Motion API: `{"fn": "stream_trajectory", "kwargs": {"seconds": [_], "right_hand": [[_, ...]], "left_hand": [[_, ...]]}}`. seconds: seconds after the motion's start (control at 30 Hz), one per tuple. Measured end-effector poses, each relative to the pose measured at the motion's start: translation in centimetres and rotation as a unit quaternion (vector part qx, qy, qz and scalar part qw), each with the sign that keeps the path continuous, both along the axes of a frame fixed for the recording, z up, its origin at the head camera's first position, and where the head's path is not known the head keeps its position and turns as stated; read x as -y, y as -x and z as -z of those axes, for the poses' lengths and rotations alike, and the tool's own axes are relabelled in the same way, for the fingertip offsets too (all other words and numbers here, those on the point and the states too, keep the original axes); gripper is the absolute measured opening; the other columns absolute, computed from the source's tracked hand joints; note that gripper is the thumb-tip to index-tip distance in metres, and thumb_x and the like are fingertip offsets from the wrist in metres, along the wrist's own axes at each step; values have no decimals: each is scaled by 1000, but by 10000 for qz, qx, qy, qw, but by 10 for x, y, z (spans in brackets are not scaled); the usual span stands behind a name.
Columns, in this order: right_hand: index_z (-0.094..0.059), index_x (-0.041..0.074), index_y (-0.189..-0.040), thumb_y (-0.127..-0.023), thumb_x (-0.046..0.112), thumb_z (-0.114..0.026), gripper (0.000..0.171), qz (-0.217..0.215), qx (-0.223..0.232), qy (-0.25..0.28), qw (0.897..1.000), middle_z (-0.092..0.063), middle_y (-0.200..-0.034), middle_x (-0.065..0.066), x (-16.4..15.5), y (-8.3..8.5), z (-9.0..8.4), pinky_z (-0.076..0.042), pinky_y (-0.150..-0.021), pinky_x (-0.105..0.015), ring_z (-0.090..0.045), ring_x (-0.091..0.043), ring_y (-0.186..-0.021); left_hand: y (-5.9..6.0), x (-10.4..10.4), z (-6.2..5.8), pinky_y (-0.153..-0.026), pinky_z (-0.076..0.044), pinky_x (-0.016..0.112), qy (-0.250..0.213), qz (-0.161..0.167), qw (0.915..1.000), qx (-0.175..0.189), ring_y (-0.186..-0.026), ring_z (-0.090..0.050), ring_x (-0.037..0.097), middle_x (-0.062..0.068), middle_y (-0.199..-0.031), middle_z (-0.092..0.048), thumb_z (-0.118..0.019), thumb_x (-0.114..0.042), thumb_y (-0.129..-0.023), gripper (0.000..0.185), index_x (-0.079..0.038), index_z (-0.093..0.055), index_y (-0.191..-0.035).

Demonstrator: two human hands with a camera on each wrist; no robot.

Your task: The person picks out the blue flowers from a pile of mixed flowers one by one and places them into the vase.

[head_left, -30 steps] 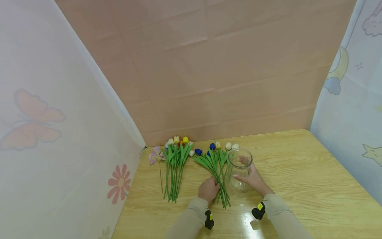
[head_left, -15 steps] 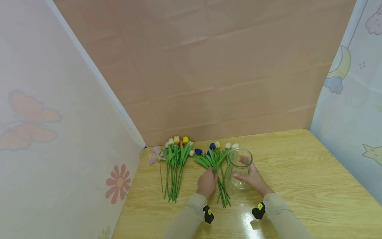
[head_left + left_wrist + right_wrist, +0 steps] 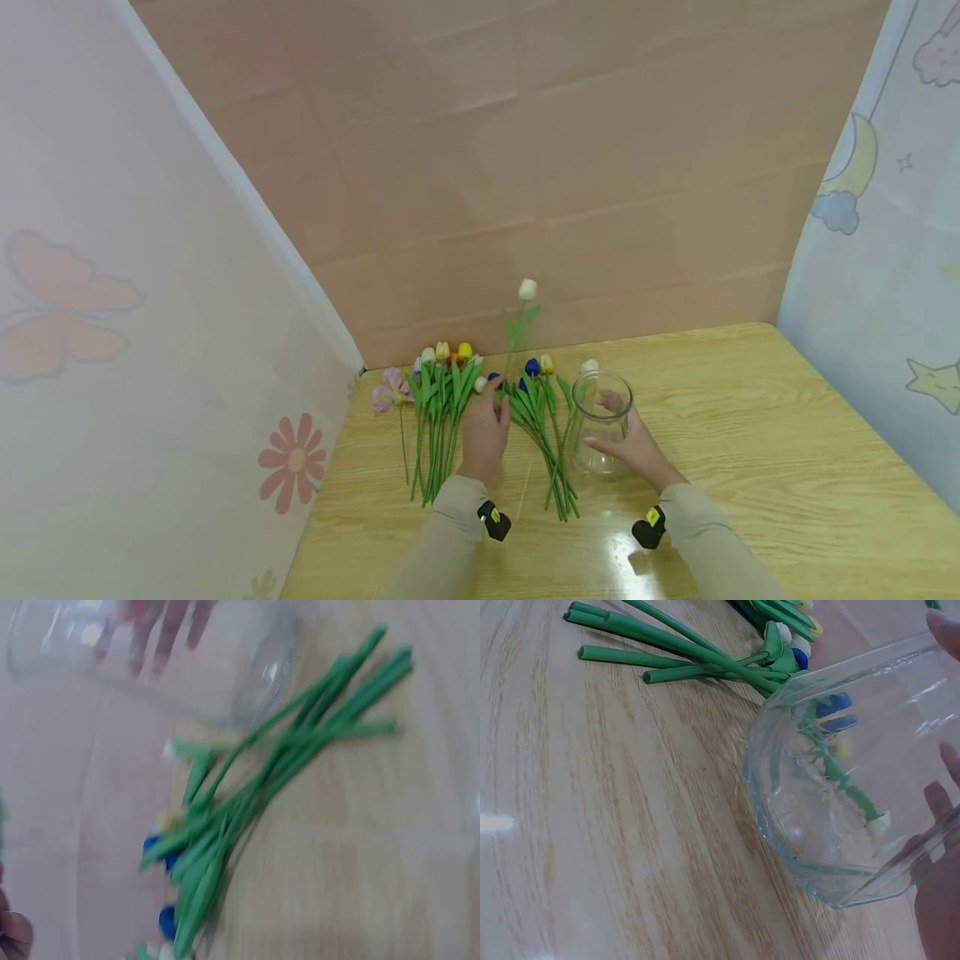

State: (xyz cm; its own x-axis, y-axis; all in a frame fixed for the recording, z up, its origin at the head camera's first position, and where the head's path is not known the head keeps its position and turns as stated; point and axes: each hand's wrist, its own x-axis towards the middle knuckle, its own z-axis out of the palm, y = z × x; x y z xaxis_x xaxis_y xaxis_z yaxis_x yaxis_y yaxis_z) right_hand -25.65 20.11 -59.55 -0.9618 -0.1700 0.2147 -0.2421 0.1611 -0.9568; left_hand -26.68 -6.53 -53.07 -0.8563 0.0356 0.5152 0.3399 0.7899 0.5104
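Note:
My left hand [image 3: 486, 435] pinches the stem of a white tulip [image 3: 528, 290], its bloom raised upright above the table. In the left wrist view only fingertips [image 3: 15, 930] of this hand show at the edge. My right hand [image 3: 637, 450] grips a clear glass vase [image 3: 602, 412] from its right side, thumb in front and fingers behind. Inside the vase I see only what shows through the glass. Between the hands lies a loose bunch of tulips [image 3: 551, 450], blue, yellow and white, with crossing green stems.
A second bunch of tulips [image 3: 442, 417] in mixed colours lies farther left. Beside it rests a single pink-purple flower [image 3: 392, 390]. The wooden table [image 3: 750, 433] backs onto a pinkish-brown backdrop [image 3: 600, 183], with pale printed sheets at both sides.
My left hand has drawn a white tulip out of the middle bunch, lifting it and moving left. The right hand and the vase have stayed in place.

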Motion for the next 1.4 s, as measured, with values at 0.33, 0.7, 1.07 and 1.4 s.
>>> {"fn": "stream_trajectory", "kwargs": {"seconds": [0.33, 0.7, 1.07, 1.4], "right_hand": [[-28, 19, -149, -80, 21, -80, 86, 35, 108, -75, 9999, -34, -151, -19, 0, 1, 1, -9, -109, -70, -17, -44, -144], [-28, 20, -149, -80, 20, -80, 86, 35, 39, -54, 10000, -34, -150, -18, -1, 0, 0, -8, -109, -70, -16, -43, -144], [-27, 18, -149, -80, 18, -80, 87, 5, 7, 33, 10000, -34, -149, -19, 1, -1, -1, -8, -109, -70, -18, -43, -143], [-27, 19, -149, -81, 19, -80, 87, -24, 61, 31, 10000, -33, -151, -18, 0, -1, 0, -8, -109, -70, -15, -43, -145]], "left_hand": [[15, 81, 6, -42, -28, 25, -1010, -1373, 9849, -285, -46, -34, 6, -2, -56, -45, -47, -28, -103, 39, -17, -52, -140], [3, 131, 37, -46, -40, 35, -63, -2095, 9750, 742, -52, -55, 18, 11, -75, -68, -59, -15, -96, 34, -6, -61, -129], [-12, 142, 49, -53, -51, 45, 566, -1909, 9540, 2240, -70, -68, 31, 18, -91, -72, -60, -11, -92, 33, -3, -61, -123], [-4, 134, 44, -54, -51, 51, 1004, -2076, 9482, 2185, -72, -64, 37, 27, -105, -59, -62, -12, -91, 34, 5, -60, -119]]}}
